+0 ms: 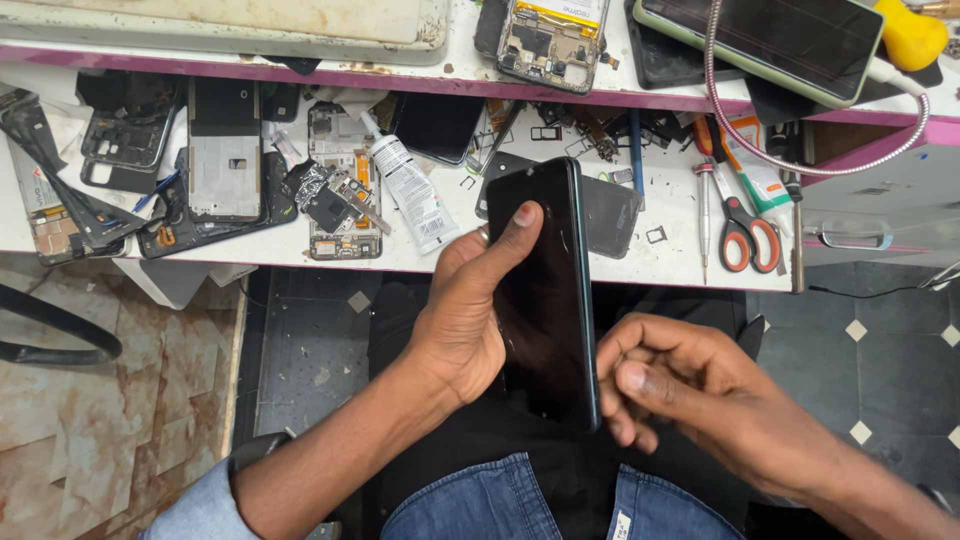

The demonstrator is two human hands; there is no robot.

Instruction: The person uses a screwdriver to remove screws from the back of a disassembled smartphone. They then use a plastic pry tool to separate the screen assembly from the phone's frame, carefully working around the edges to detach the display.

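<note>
A black smartphone (548, 290) with a dark screen is held upright over my lap, in front of the white workbench (450, 255). My left hand (465, 310) grips its left side, the thumb lying across the upper screen. My right hand (665, 385) rests at the phone's lower right edge with its fingers curled against the side.
The bench holds several stripped phone frames (225, 150), a circuit board (340, 195), a white glue tube (412, 190), red-handled scissors (745, 235), a screwdriver (703, 200) and small parts. A shelf above carries an opened phone (550, 40), a tablet (780, 40) and a metal gooseneck (800, 165). Tiled floor lies below.
</note>
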